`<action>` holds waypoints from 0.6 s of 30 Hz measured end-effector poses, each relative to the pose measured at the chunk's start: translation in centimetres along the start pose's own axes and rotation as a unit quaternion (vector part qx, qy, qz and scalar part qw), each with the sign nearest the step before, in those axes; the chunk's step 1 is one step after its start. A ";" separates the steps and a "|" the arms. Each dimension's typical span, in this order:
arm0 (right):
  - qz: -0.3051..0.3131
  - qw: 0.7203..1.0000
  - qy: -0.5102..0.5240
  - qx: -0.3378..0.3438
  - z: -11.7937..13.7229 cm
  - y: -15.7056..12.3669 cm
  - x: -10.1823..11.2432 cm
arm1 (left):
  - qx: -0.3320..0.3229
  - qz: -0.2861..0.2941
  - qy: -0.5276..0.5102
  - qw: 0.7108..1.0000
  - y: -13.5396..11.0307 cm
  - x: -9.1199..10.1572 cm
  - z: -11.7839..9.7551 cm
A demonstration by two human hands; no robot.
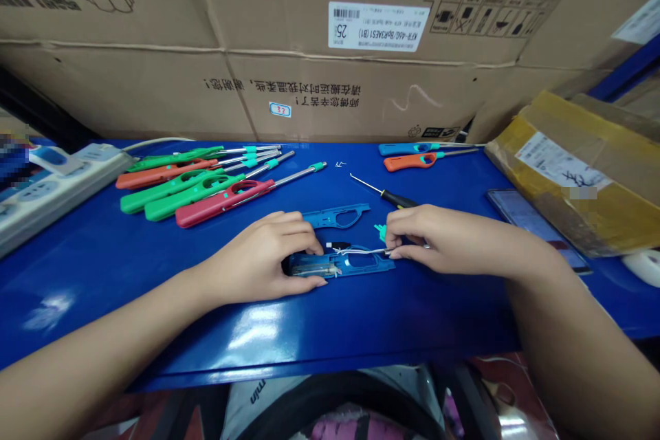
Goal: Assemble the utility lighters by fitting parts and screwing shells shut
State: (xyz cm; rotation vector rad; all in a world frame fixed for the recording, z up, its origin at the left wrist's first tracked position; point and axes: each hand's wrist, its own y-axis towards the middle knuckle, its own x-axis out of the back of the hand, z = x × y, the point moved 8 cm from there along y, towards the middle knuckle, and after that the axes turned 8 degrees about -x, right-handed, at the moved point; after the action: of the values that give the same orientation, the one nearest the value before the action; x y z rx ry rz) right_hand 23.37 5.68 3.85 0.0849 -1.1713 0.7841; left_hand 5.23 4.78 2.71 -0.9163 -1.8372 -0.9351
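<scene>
An opened blue lighter body (343,263) lies on the blue table (155,289), its inner parts and a white wire showing. My left hand (273,254) presses down on its left end, fingers curled over it. My right hand (433,239) pinches the thin metal tube and wire at the body's right end. The other blue shell half (337,215) lies just behind. A small teal part (380,229) sits beside my right fingers.
Several long green, orange and red lighters (206,182) lie at the back left. A blue and an orange lighter (417,155) lie at the back right. A screwdriver (386,196), power strip (51,185), phone (531,220), taped parcel (582,172) and cardboard boxes (309,41) surround them.
</scene>
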 end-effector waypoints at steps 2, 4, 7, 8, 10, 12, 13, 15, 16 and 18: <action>-0.012 1.000 -0.006 -0.008 -0.4 0.2 0.1 | -0.001 0.002 -0.001 1.000 -0.1 0.1 -0.1; -0.034 0.999 -0.021 -0.020 -0.9 0.6 0.1 | -0.002 0.003 -0.003 1.000 -0.1 0.1 -0.2; -0.078 0.995 -0.057 -0.021 -1.3 1.1 0.3 | -0.006 0.004 -0.010 1.000 -0.1 0.0 -0.2; -0.089 0.994 -0.066 -0.017 -1.3 1.2 0.4 | -0.007 0.003 -0.010 1.000 0.0 0.0 -0.3; -0.106 0.992 -0.071 -0.011 -1.1 1.2 0.7 | -0.011 -0.001 -0.010 1.000 0.0 0.0 -0.3; -0.119 0.990 -0.071 -0.014 -0.9 1.1 1.1 | -0.017 -0.008 -0.010 1.000 0.1 0.2 -0.5; -0.126 0.989 -0.074 -0.019 -0.8 1.0 1.2 | -0.018 -0.011 -0.011 1.000 0.1 0.3 -0.6; -0.139 0.986 -0.087 -0.035 -0.8 0.9 1.5 | -0.017 -0.015 -0.008 1.000 0.0 0.4 -0.7; -0.144 0.984 -0.095 -0.043 -0.8 0.9 1.6 | -0.015 -0.014 -0.007 1.000 0.0 0.5 -0.7; -0.158 0.980 -0.107 -0.060 -1.0 1.0 1.7 | -0.012 -0.008 -0.010 1.000 0.0 0.4 -0.7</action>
State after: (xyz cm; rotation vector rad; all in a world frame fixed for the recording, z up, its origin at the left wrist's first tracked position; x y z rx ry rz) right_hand 23.88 7.72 4.55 0.2535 -1.3658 0.4287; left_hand 5.35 4.22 3.31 -0.9288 -1.8558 -0.9626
